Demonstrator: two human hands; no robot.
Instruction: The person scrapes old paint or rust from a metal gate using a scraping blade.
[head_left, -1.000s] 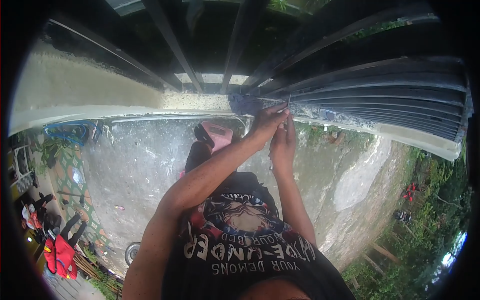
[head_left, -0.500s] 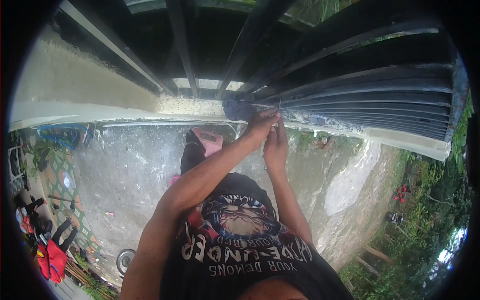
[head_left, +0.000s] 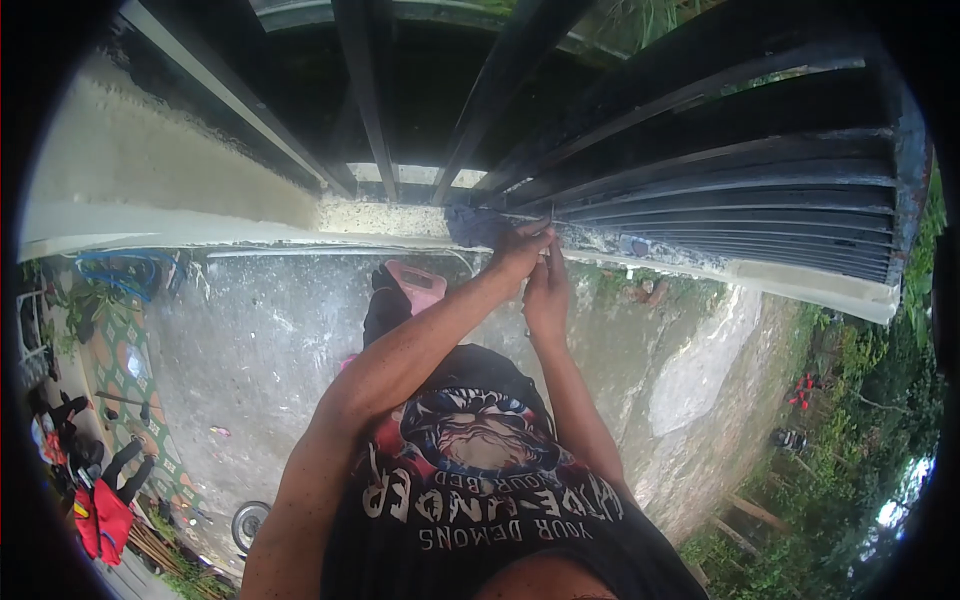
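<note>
Both my arms reach up to a pale concrete ledge (head_left: 380,215) under black metal railing bars (head_left: 700,190). My left hand (head_left: 518,252) is pinched at the ledge's edge on a thin metal piece (head_left: 552,216) that sticks up beside a bar. My right hand (head_left: 546,296) sits just below and against the left one, fingers pointing up; what it holds is hidden. A dark bluish patch (head_left: 474,226) lies on the ledge just left of my left hand.
Far below lies a grey concrete yard (head_left: 270,350). A pink sandal (head_left: 418,285) shows under my arms. Clutter, a blue hose (head_left: 120,268) and a wheel (head_left: 250,525) are at the left. Greenery (head_left: 850,450) fills the right.
Both hands have shifted slightly left and up along the ledge together with the view. The pinch on the thin metal piece stays the same.
</note>
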